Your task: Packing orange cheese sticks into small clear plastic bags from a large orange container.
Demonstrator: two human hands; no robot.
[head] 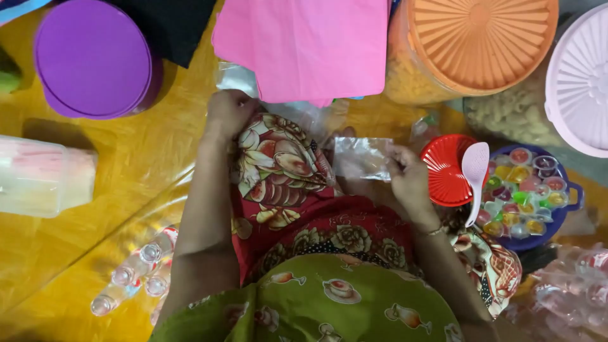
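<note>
The right hand (410, 180) pinches a small clear plastic bag (362, 158); the left hand (228, 113), fingers curled, rests on a floral cloth-covered knee (278, 158) left of that grip.

So the person's sitting on the floor (114, 171) with stuff all around: lidded tub (95, 57) far left up top, a sheet of paper (304, 44) in the middle ahead of the knees, and two big lidded snack jars (472, 44) off to the right. Right hand (408, 180) is on a small plastic bag (361, 158) just left of a round lid (446, 168), with a spoon (475, 174) resting over the bowl of jelly cups (525, 196) beside it. Left hand (228, 111) sits at the paper's near edge, a container (41, 174) lies far left, and small bottles (136, 269) lie by the left elbow.
</note>
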